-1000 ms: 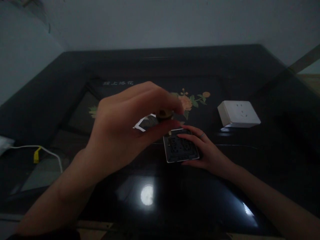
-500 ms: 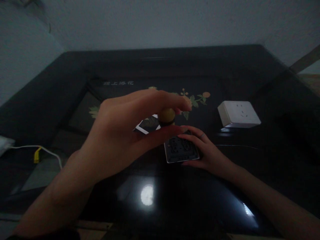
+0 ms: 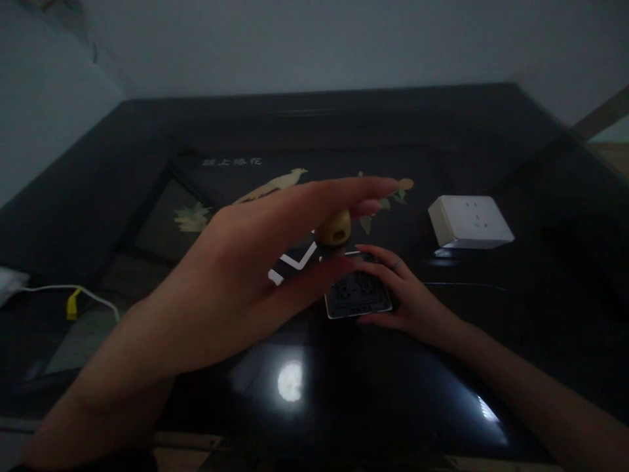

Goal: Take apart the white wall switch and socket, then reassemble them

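My left hand [image 3: 265, 255] is closed around the yellow handle of a screwdriver [image 3: 335, 229], with the thumb below and the stretched fingers above. The handle's end faces me, and its shaft and tip are hidden by the thumb. Beneath it, a socket panel [image 3: 356, 295] lies with its dark back upward and a white rim showing. My right hand [image 3: 407, 295] grips the panel's right side, fingers over its back edge and thumb at its front corner. Behind my left hand a white square frame [image 3: 301, 261] is partly covered.
A white socket box [image 3: 474, 223] stands on the right of the glossy dark table [image 3: 334, 131]. At the left, a white cable [image 3: 98, 298] with a yellow tag [image 3: 72, 305] runs from a white block [image 3: 10, 283]. A thin wire [image 3: 466, 284] lies right of the panel.
My left hand has shifted slightly right and its fingers have rolled forward, turning the screwdriver handle so a slot in its end shows. My right hand and the panel have hardly moved.
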The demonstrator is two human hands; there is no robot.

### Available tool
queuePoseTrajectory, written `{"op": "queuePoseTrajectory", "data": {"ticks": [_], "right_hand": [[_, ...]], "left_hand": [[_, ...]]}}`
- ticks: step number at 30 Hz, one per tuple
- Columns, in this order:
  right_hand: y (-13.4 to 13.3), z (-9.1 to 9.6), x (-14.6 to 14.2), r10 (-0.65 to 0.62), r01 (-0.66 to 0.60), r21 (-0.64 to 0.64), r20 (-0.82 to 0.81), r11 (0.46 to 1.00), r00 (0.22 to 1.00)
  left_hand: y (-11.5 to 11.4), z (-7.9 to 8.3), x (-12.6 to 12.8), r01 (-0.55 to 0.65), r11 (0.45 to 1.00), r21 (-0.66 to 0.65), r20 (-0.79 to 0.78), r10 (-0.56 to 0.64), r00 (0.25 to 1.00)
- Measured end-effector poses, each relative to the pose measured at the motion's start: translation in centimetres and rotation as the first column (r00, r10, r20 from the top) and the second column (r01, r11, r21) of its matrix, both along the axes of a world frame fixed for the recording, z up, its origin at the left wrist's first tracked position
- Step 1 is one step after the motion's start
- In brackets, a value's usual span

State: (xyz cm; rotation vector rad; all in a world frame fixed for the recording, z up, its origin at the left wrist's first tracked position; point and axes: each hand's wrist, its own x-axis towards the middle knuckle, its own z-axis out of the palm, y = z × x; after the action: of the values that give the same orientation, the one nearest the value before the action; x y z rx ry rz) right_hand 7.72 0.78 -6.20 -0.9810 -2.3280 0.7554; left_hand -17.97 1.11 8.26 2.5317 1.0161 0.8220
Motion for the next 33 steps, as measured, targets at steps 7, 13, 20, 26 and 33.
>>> {"op": "queuePoseTrajectory", "data": {"ticks": [7,13,20,26,33], "right_hand": [[0.0,0.1,0.0,-0.004,0.004,-0.033,-0.012,0.999,1.000],[0.0,0.0,0.1,0.004,-0.004,-0.006,-0.012,1.000,1.000],[0.0,0.1,0.0,0.003,-0.003,-0.001,-0.012,1.000,1.000],[0.0,0.1,0.1,0.000,0.000,-0.023,0.012,1.000,1.000],[0.0,0.1,0.1,-0.010,0.010,-0.018,-0.003,1.000,1.000]], "left_hand": [[-0.1,0.0,0.2,0.008,0.999,0.034,0.098,-0.011,0.995],[0.3,-0.1,0.4,-0.013,0.991,0.129,0.008,0.012,1.000],[0.2,0.1,0.1,0.001,0.995,0.100,0.076,-0.009,0.997],[0.5,0.0,-0.6,0.029,0.996,0.086,0.004,-0.029,1.000],[0.6,0.0,-0.5,-0.026,0.982,0.187,0.019,0.023,1.000]]}}
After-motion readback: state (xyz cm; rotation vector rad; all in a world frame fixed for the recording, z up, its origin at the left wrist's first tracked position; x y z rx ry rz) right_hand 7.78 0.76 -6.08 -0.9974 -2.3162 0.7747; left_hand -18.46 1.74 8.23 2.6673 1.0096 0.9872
